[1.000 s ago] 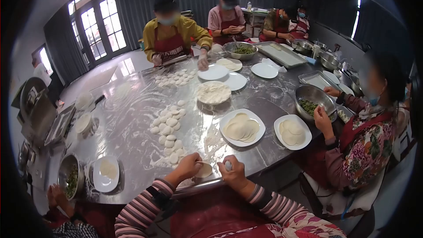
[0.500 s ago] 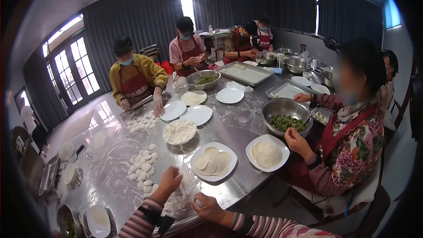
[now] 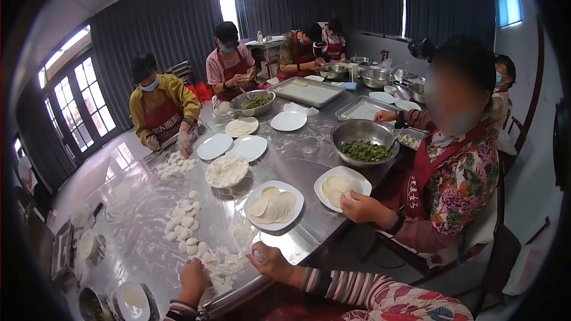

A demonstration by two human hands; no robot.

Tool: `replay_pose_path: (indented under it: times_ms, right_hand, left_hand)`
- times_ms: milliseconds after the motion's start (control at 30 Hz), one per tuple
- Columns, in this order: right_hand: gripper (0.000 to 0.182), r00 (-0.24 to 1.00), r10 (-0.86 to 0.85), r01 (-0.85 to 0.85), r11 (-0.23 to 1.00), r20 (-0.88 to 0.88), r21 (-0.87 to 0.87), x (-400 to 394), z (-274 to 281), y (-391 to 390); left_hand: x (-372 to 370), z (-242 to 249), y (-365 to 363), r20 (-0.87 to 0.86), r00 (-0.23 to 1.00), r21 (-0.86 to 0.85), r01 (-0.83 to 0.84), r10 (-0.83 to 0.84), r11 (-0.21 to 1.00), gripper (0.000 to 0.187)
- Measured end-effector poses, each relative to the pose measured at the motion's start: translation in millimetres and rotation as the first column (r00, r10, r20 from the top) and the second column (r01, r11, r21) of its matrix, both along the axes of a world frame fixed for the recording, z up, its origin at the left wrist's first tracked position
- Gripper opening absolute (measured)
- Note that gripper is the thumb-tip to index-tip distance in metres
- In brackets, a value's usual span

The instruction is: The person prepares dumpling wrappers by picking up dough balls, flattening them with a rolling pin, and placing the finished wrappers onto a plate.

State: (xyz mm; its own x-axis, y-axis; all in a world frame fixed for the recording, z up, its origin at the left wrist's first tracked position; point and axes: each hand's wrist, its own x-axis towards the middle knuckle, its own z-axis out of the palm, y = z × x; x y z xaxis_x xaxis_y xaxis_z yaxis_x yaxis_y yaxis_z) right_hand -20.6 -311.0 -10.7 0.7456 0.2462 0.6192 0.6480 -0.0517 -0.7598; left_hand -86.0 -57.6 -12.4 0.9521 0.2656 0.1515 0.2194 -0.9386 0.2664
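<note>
My left hand is low at the table's near edge, its fingers curled beside scattered flour and the nearest dough pieces; anything under the fingers is hidden. Closed around a pale rod, of which only a rounded end shows, my right hand hovers by the table edge. Beyond it lies a white square plate bearing thin round wrappers. To the left of that plate stands a bowl of flour.
At right a co-worker's hand touches wrappers on another plate, near a steel bowl of green filling. Across the table, a person in yellow works by more dough pieces. Metal trays lie farther back.
My left hand has moved left and down, towards the near dough pieces. My right hand still grips the rod. The co-worker's hand at right has lowered onto the plate of wrappers. The view has shifted.
</note>
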Motion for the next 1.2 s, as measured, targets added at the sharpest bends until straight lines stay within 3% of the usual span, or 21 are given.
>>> replay_pose_path:
  times_ms: [100, 233, 300, 333, 400, 433, 467, 500, 533, 567, 600, 667, 700, 733, 833, 967, 1033, 1200]
  right_hand:
    - [0.021, 0.999, -0.037, 0.038, 0.999, 0.04, -0.027, 2, 2, -1]
    - [0.021, 0.995, -0.052, 0.052, 0.999, 0.079, 0.007, 1, -1, 3]
    - [0.022, 0.995, -0.064, 0.067, 0.997, 0.081, -0.039, 0, 0, 1]
    - [0.021, 0.995, -0.068, 0.07, 0.997, 0.074, -0.025, 0, 2, 0]
    - [0.02, 0.997, -0.063, 0.065, 0.997, 0.031, -0.044, -2, 7, -1]
    - [0.02, 0.998, -0.066, 0.066, 0.996, 0.002, -0.063, -5, 8, -2]
    - [0.016, 0.998, -0.061, 0.063, 0.997, 0.035, -0.048, -3, 5, -1]
    - [0.016, 0.979, -0.087, 0.11, 0.987, 0.184, -0.117, 2, -2, -2]
    - [0.017, 0.945, -0.078, 0.139, 0.975, 0.318, -0.174, 3, -7, 1]
    - [0.011, 0.859, -0.039, 0.207, 0.939, 0.511, -0.276, 6, -14, -2]
    - [0.009, 0.839, -0.041, 0.267, 0.901, 0.543, -0.344, 2, -14, -4]
    - [0.01, 0.858, -0.073, 0.256, 0.919, 0.509, -0.299, -4, -4, 1]
    - [0.011, 0.905, -0.084, 0.192, 0.956, 0.417, -0.223, -5, -2, 4]
    - [0.018, 0.984, -0.115, 0.128, 0.988, 0.139, -0.088, -8, 2, 8]
    - [0.02, 0.998, -0.061, 0.06, 0.997, -0.02, -0.051, 0, -4, 10]
    - [0.02, 1.0, -0.028, 0.028, 0.999, -0.012, -0.033, 14, 7, 26]
    - [0.02, 0.975, -0.115, 0.125, 0.991, 0.192, -0.041, 26, 8, 40]
    - [0.018, 0.979, -0.136, 0.151, 0.984, 0.15, -0.091, 32, -6, 44]
  left_hand:
    - [3, 6, 10, -0.096, 0.995, -0.07, 0.027, -0.034, 0.997, 0.017]
    - [-1, 8, 13, -0.101, 0.995, -0.156, 0.012, -0.028, 0.988, 0.017]
    - [-1, 12, 0, 0.093, 0.996, -0.07, 0.0, 0.007, 0.998, 0.02]
    - [3, 19, -8, 0.088, 0.996, -0.074, -0.007, 0.014, 0.997, 0.02]
    - [6, 30, -18, 0.459, 0.854, 0.269, 0.131, -0.246, 0.954, 0.019]
    - [8, 22, -18, 0.451, 0.861, 0.258, 0.128, -0.237, 0.958, 0.019]
    - [17, 7, -19, 0.33, 0.941, -0.236, 0.153, -0.069, 0.96, 0.017]
    - [20, -3, -18, 0.137, 0.99, -0.673, 0.067, 0.035, 0.737, 0.016]
    - [22, 5, -30, 0.116, 0.992, -0.734, 0.058, 0.04, 0.677, 0.016]
    - [25, 1, -31, 0.135, 0.988, -0.624, 0.147, -0.08, 0.767, 0.02]
    - [27, 4, -35, 0.108, 0.982, -0.56, 0.191, -0.158, 0.806, 0.023]
    - [23, 0, -41, 0.118, 0.985, -0.697, 0.171, -0.125, 0.696, 0.023]
    - [23, -4, -40, 0.074, 0.99, -0.729, 0.139, -0.124, 0.671, 0.021]
    - [20, 4, -40, 0.043, 0.984, -0.74, 0.147, -0.171, 0.656, 0.02]
    - [16, -3, -41, -0.026, 0.991, -0.676, 0.081, -0.134, 0.733, 0.018]
    - [9, -1, -44, -0.059, 0.994, -0.589, 0.037, -0.088, 0.807, 0.018]
    - [10, 1, -45, -0.029, 0.979, -0.559, 0.15, -0.2, 0.815, 0.017]
    - [18, 7, -53, -0.108, 0.958, -0.537, 0.169, -0.266, 0.826, 0.017]
